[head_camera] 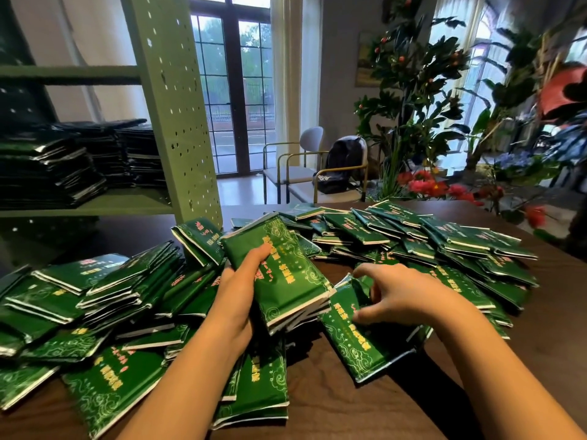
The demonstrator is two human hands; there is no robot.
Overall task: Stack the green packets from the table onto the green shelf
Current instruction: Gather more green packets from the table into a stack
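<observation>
Green glossy packets [428, 239], flat oblong, pale cloud print, silvery crimped ends, lie strewn over dark wood bench [349, 404]; more sit piled on green shelf [104, 203], perforated metal, far left. Left hand [236, 300] grips squared stack [286, 274] w/ thumb on top; right hand [403, 300], just beside, pinches end of next packet [365, 341] lying on bench. Rec.: lift by crimp, lay flush on stack, edges aligned, keep thumb pressure since film prob. slick.
</observation>
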